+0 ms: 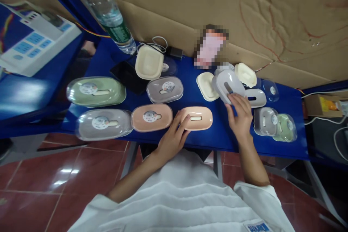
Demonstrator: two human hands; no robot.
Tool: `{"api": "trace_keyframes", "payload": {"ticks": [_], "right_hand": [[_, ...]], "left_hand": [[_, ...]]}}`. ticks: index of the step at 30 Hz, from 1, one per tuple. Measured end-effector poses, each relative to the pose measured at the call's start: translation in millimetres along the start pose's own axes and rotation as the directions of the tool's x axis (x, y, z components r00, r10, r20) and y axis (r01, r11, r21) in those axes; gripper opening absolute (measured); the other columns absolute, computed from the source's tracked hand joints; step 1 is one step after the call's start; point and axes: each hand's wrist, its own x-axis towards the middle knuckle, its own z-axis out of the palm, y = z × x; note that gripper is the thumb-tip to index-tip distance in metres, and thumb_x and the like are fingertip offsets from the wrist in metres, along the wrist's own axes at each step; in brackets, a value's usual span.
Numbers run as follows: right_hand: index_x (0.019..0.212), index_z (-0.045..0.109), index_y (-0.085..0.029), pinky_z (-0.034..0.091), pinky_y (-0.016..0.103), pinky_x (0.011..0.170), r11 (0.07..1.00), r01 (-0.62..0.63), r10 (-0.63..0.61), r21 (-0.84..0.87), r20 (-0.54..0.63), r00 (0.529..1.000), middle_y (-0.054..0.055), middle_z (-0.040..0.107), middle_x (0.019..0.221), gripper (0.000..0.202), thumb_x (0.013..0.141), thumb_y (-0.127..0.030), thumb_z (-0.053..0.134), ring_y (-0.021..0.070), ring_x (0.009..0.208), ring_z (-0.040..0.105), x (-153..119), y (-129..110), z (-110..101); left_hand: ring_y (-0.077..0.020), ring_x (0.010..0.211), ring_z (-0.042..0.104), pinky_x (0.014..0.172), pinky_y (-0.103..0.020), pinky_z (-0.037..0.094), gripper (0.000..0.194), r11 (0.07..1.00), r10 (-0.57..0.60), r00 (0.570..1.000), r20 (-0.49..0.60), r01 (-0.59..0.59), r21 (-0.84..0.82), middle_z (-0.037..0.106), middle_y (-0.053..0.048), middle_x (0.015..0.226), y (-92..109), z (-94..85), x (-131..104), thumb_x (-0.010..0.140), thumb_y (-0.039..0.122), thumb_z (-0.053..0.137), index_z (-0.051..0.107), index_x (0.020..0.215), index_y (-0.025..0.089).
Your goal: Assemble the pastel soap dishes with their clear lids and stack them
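My left hand [175,134] rests its fingers on the left side of an orange lid [203,122] with a pale oval insert, near the front edge of the blue table. Pinched between the thumb and fingers of my right hand [240,117] is a grey lid [230,82], tilted up beside a cream container [207,86]. Just right of that hand lies a grey lid with a dark slot [258,98]. A labelled orange box [151,117] touches my left hand's side of the row, with a labelled grey box [165,89] behind it.
Green [95,90] and grey boxes [102,124] stand at the left. Small grey [265,121] and green boxes [285,127] sit at the right. Behind are a water bottle [118,30], a cream tub [149,62], a charger [174,53] and a phone [210,47] against cardboard.
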Motion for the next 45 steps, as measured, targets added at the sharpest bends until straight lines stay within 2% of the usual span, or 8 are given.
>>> {"api": "trace_keyframes", "payload": {"ticks": [8,16,23,30,35,39,41,45], "right_hand": [[0.141,0.066,-0.023,0.046,0.052,0.115,0.984,-0.144,0.144,-0.102,-0.007,0.99,0.012,0.076,0.133,0.036,0.106,-0.028,0.057,0.0292,0.128,0.069,-76,-14,-3],[0.144,0.063,-0.02,0.044,0.055,0.115,0.979,-0.203,0.202,-0.011,-0.064,0.977,0.016,0.07,0.14,0.041,0.108,-0.033,0.048,0.0321,0.134,0.063,-45,5,-8],[0.138,0.068,-0.017,0.04,0.055,0.115,0.923,-0.314,0.322,-0.223,-0.001,0.947,0.017,0.069,0.143,0.041,0.104,-0.024,0.047,0.0338,0.134,0.062,-27,87,-43],[0.142,0.06,0.002,0.041,0.04,0.105,0.772,-0.581,0.624,-0.257,0.136,0.769,0.034,0.059,0.146,0.057,0.096,-0.029,0.07,0.0279,0.135,0.058,33,206,-54],[0.131,0.063,0.009,0.046,0.039,0.093,0.727,-0.645,0.686,-0.238,0.212,0.696,0.033,0.067,0.129,0.069,0.093,-0.048,0.071,0.0255,0.116,0.066,61,239,-40],[0.146,0.059,-0.008,0.047,0.049,0.104,0.754,-0.631,0.651,-0.181,0.082,0.754,0.03,0.06,0.144,0.077,0.091,-0.059,0.074,0.0323,0.13,0.06,26,199,-59],[0.157,0.05,-0.015,0.05,0.055,0.106,0.866,-0.5,0.497,-0.014,-0.088,0.863,0.029,0.054,0.154,0.093,0.084,-0.062,0.082,0.0379,0.139,0.056,-10,148,-66],[0.162,0.045,-0.033,0.049,0.063,0.117,0.957,-0.11,0.033,0.268,0.277,0.96,0.017,0.041,0.17,0.082,0.091,-0.052,0.081,0.0411,0.154,0.046,-75,15,-53]], "left_hand": [[-0.0367,0.166,0.023,0.129,-0.056,0.043,0.055,0.998,0.055,0.998,-0.007,-0.055,0.018,0.02,-0.018,0.18,2,-2.6,1,0.104,0.016,0.061,0.047,0.157,0.02],[-0.0393,0.164,0.029,0.126,-0.059,0.046,0.052,0.998,0.059,0.997,-0.045,-0.06,-0.02,0.024,-0.02,0.178,1,-2.2,0,0.1,0.024,0.072,0.052,0.148,0.02],[-0.0395,0.164,0.028,0.127,-0.059,0.045,0.047,0.999,0.042,0.999,-0.025,-0.042,-0.008,0.026,-0.021,0.177,2,-3.2,1,0.101,0.025,0.071,0.055,0.144,0.018],[-0.0409,0.164,0.027,0.126,-0.06,0.045,0.047,0.996,0.086,0.996,-0.025,-0.085,0.027,0.028,-0.024,0.176,1,-2.2,2,0.101,0.024,0.072,0.054,0.143,0.016],[-0.0391,0.164,0.03,0.126,-0.059,0.046,0.044,0.999,0.049,0.999,-0.009,-0.049,0.02,0.03,-0.022,0.175,4,-1.8,2,0.102,0.028,0.07,0.056,0.142,0.017],[-0.0339,0.16,0.04,0.126,-0.055,0.048,0.047,0.999,0.025,1.0,0.006,-0.025,-0.035,0.041,-0.019,0.17,2,-3.8,1,0.103,0.029,0.068,0.055,0.148,0.022],[-0.0309,0.157,0.046,0.124,-0.051,0.05,0.054,0.996,0.019,1.0,0.024,-0.017,-0.087,0.046,-0.017,0.167,0,-4.6,0,0.104,0.029,0.068,0.049,0.155,0.026],[-0.0288,0.155,0.049,0.123,-0.048,0.051,0.078,0.98,-0.028,0.998,0.051,0.038,-0.197,0.046,-0.016,0.168,-5,-4.2,-1,0.101,0.03,0.072,0.031,0.167,0.031]]}}
